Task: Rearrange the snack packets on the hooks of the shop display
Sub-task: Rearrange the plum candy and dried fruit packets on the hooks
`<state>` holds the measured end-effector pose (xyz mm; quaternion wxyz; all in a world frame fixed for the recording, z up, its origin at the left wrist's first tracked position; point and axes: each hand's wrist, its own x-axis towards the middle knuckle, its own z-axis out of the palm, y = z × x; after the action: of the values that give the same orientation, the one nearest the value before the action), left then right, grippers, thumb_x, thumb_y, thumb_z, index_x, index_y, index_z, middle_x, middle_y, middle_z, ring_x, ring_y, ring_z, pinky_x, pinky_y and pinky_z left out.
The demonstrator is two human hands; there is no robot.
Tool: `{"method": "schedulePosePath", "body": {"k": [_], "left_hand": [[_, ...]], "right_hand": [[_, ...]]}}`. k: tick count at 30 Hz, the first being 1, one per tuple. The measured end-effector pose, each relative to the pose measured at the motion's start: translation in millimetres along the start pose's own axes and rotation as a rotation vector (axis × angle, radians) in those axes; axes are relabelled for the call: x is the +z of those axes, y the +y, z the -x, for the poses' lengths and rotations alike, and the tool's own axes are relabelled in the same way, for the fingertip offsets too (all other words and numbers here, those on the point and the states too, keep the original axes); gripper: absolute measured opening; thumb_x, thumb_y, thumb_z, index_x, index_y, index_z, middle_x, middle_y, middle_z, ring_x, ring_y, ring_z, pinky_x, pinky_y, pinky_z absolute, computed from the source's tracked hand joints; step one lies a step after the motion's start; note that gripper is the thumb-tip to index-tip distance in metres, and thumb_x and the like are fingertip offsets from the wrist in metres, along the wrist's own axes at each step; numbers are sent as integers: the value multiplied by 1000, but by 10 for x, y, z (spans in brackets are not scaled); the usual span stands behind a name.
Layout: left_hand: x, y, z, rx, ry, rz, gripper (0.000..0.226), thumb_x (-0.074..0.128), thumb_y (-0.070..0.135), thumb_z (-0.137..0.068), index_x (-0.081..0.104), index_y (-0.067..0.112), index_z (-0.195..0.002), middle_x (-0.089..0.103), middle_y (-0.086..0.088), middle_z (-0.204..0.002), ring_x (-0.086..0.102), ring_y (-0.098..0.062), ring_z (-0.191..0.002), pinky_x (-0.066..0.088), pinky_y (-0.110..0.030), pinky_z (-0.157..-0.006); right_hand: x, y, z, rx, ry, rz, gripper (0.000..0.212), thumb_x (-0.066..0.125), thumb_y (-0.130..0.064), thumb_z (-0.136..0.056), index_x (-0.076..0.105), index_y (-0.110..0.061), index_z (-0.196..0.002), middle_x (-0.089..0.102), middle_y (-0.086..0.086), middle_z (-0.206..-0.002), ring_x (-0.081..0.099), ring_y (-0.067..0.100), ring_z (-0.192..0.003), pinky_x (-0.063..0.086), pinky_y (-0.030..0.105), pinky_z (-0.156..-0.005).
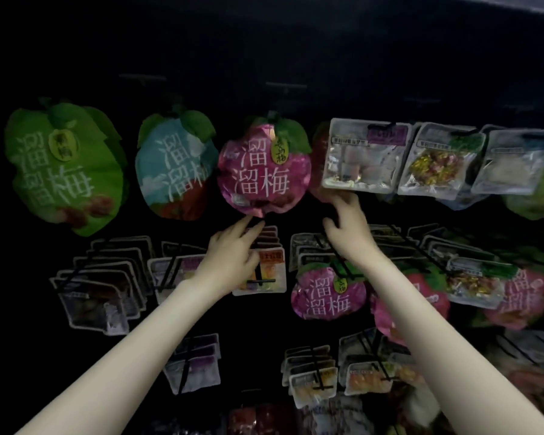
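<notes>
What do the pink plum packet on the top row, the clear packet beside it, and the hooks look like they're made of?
Pink plum packet: likely printed plastic film, glossy, since its creased surface catches light. Clear packet: seemingly transparent plastic with a shiny finish; the pale contents show through. Hooks: thin black rods, probably coated metal wire, though the dim picture leaves that open.

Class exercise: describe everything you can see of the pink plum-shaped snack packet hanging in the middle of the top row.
The pink plum-shaped packet is a rounded, glossy, crinkled foil-like pouch with large white Chinese characters, a small yellow-green oval label and a green leaf-shaped top. It hangs upright in the top row, between a blue packet of the same shape and a clear tray packet. The left hand reaches up with straight fingers to its lower edge; contact looks likely but is uncertain.
</notes>
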<state>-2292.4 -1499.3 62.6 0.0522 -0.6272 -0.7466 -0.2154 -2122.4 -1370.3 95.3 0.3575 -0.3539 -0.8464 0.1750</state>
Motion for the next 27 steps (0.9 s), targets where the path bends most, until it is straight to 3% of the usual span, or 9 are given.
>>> {"method": "schedulePosePath", "body": {"k": [3, 6, 9, 13, 17, 21, 24, 27], "left_hand": [[171, 117, 57, 28, 32, 59, 51, 41, 22, -97, 27, 23, -146, 16, -1, -156, 18, -21, -141, 20, -39, -112], [355, 233, 86, 48, 26, 53, 49, 40, 22, -98, 29, 22, -145, 21, 0, -154, 18, -18, -141, 15, -33, -110], [512, 305, 81, 57, 50, -12, 45, 40, 23, -97, 36, 22, -142, 29, 0, -151, 26, -19, -138, 18, -34, -108], [551, 300, 80, 58, 92, -97, 45, 41, 25, -91, 48, 16, -135, 44, -6, -142, 41, -27, -130, 27, -41, -103], [538, 304, 111, 86, 95, -119, 50, 36, 26, -88, 48, 17, -135, 47, -5, -139, 43, -27, -128, 27, -41, -102], [513, 327, 154, 123, 152, -123, 56, 25, 32, -84, 54, 16, -129, 55, -5, -130, 47, -26, -122, 21, -36, -100], [531, 436, 161, 139, 182, -84, 50, 31, 28, -85, 56, 15, -127, 57, -4, -126, 47, -27, -120, 26, -41, -101], [546, 651, 102, 115, 199, 96, 46, 39, 22, -85, 55, 16, -127, 56, -2, -127, 46, -25, -120, 30, -41, -100]], "right_hand": [[-111, 284, 111, 55, -11, 24, 34, 47, 2, -88, 60, -10, -117, 47, 15, -124, 48, 31, -115, 33, 25, -93], [-164, 636, 240, 144, -99, 51, 31, 47, 1, -89, 62, -9, -115, 54, 14, -121, 53, 29, -111, 35, 23, -81], [-125, 955, 390, 289, -146, -125, 31, 48, 4, -90, 60, -5, -117, 60, 13, -120, 54, 27, -116, 39, 24, -85], [23, 1131, 499, 395, -236, -311, 38, 55, 2, -89, 51, -3, -127, 54, 15, -128, 50, 28, -121, 41, 32, -97], [164, 1142, 508, 453, -178, -261, 43, 68, -8, -83, 55, -2, -124, 60, 13, -119, 55, 26, -111, 42, 28, -86], [18, 1146, 600, 404, -342, -262, 42, 66, -7, -84, 53, -3, -124, 54, 2, -107, 51, 16, -103, 39, 24, -88], [-305, 1108, 675, 284, -509, -277, 13, 64, -7, -86, 60, -17, -91, 57, -4, -82, 53, 9, -80, 39, 21, -72], [-623, 972, 669, 76, -588, -54, 22, 64, -6, -86, 57, -24, -75, 57, -6, -71, 53, 7, -67, 40, 26, -65]]}}
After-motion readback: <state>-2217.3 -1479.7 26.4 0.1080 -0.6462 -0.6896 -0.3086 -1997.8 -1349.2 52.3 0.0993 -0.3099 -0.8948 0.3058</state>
